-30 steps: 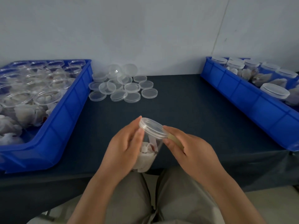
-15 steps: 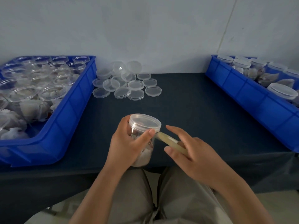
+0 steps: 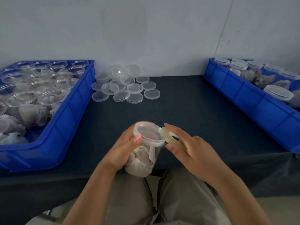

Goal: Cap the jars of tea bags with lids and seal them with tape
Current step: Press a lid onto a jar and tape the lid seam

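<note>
A clear plastic jar (image 3: 142, 161) filled with white tea bags is held over the table's front edge, tilted, with a clear lid (image 3: 148, 133) on top. My left hand (image 3: 123, 148) grips the jar's side, thumb against the lid's rim. My right hand (image 3: 190, 150) holds a small yellowish roll of tape (image 3: 170, 138) between thumb and fingers, the roll touching the right side of the lid's rim.
A blue bin (image 3: 65, 120) at the left holds several uncapped jars of tea bags. A pile of loose clear lids (image 3: 125, 88) lies at the back by the wall. A blue bin (image 3: 243, 98) at the right holds several capped jars. Dark cloth (image 3: 186, 108) covers the table.
The jar has turned in my left hand and tilted, its lid now facing more toward me. My right hand has brought the tape roll along the lid's rim.
</note>
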{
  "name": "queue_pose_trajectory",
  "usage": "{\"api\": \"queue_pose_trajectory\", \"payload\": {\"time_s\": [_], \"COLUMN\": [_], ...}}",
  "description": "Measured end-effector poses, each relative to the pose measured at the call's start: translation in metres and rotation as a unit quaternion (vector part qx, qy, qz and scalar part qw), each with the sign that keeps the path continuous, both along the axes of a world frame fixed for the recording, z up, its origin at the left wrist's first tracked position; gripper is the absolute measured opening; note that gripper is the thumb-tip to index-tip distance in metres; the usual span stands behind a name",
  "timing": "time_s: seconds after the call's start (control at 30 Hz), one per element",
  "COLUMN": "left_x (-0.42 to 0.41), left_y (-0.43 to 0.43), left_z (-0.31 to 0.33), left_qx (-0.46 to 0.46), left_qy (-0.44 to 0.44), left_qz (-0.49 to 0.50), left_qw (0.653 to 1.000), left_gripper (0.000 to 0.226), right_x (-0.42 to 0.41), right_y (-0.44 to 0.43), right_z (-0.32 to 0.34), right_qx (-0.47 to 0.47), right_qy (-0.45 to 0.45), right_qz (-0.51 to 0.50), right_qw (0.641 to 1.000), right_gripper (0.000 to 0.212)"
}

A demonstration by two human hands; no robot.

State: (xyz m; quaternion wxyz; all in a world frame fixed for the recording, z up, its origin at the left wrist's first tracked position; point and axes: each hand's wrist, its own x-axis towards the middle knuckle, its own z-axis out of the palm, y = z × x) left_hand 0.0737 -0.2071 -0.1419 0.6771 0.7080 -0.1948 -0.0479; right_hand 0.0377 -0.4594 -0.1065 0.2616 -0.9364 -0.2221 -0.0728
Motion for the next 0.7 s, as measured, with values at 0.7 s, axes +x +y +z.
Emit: {"api": "queue_pose_trajectory", "payload": {"time_s": [0.7], "left_x": [-0.048], "left_y": [-0.032], "left_z": [0.030], "left_qx": [0.443], "left_qy": [-0.098], "left_qz": [0.266], "left_qw": [0.850], "left_gripper": [0.098], "right_x": [-0.024], "right_y": [0.031], "right_z": [-0.002], "right_qx": [-0.034], "right_qy": [-0.113], "right_qz": [-0.100], "right_qw": [0.988], "right_gripper": [0.044]}}
